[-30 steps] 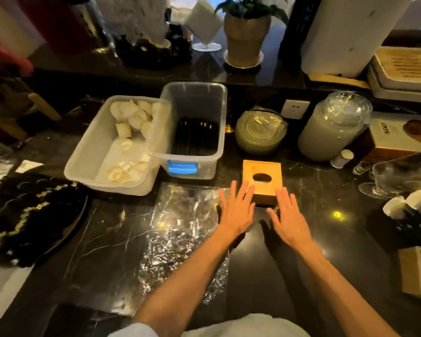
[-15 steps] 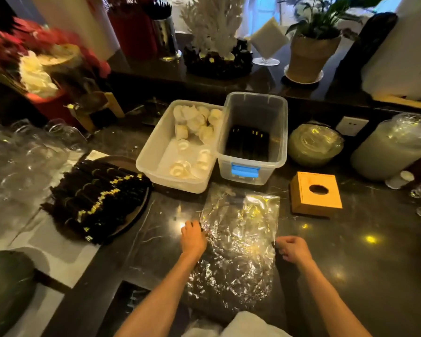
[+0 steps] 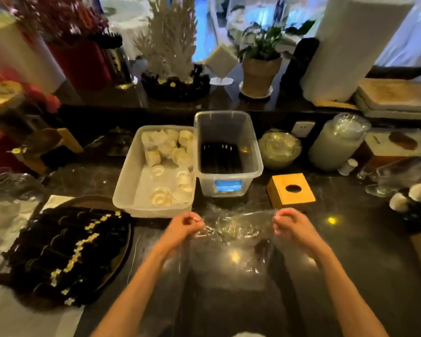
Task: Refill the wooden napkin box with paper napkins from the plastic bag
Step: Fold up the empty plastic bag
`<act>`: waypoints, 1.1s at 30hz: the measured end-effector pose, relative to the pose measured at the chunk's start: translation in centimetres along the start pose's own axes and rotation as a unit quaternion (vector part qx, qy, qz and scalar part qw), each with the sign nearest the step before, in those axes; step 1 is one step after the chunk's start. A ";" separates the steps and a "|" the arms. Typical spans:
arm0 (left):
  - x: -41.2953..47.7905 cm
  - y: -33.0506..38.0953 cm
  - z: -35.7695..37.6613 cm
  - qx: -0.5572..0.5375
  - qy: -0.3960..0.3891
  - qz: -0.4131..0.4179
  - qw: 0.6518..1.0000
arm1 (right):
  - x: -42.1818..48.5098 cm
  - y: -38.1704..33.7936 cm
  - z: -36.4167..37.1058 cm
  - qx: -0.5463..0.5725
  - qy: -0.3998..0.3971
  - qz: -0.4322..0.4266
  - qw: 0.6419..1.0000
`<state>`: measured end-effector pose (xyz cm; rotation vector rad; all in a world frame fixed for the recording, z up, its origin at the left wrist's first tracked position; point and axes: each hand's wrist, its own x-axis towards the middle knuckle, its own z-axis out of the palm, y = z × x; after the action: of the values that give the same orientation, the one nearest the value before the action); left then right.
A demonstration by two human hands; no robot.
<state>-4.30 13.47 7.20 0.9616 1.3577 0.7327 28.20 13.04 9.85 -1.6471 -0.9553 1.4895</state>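
The clear plastic bag [image 3: 231, 249] hangs between my hands above the dark marble counter, its top edge stretched wide. My left hand [image 3: 184, 226] pinches the bag's left corner and my right hand [image 3: 291, 224] pinches the right corner. The bag looks dark and see-through; I cannot make out napkins in it. The wooden napkin box [image 3: 291, 192], light wood with a round hole in its top, sits on the counter just beyond my right hand, apart from it.
Two plastic tubs stand behind the bag: a white tub [image 3: 131, 188] with rolled white items and a clear tub [image 3: 229, 152] with dark items. A tray of dark packets [image 3: 66, 251] lies left. Jars [image 3: 336, 142], glasses [image 3: 379, 183] and boxes crowd the right.
My hands left the wooden box, took the bag by its sides, and have now lifted it off the counter by its far corners. The view has shifted.
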 end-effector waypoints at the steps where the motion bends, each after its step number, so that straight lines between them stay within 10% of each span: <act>1: 0.4 3.2 -0.8 -0.028 -0.032 0.031 0.999 | 0.2 -3.1 -0.7 0.009 -0.004 -0.033 0.999; 12: -0.3 36.4 -4.0 -0.044 -0.032 0.362 0.930 | 0.1 -35.1 -5.7 0.092 -0.067 -0.335 0.935; 17: -0.9 42.4 -3.9 -0.116 -0.068 0.476 0.869 | -2.0 -40.1 -7.5 0.131 -0.132 -0.502 0.845; 26: 5.5 42.2 0.3 -0.068 0.091 0.344 0.932 | 6.8 -40.3 -6.2 0.075 0.017 -0.434 0.898; 33: 5.6 41.5 1.1 -0.039 0.065 0.395 0.916 | 5.0 -41.0 -9.9 -0.002 0.012 -0.500 0.866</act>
<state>1.53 36.94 41.40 1.4315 1.0093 1.4674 35.84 36.69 44.25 -0.8691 -1.4739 0.7289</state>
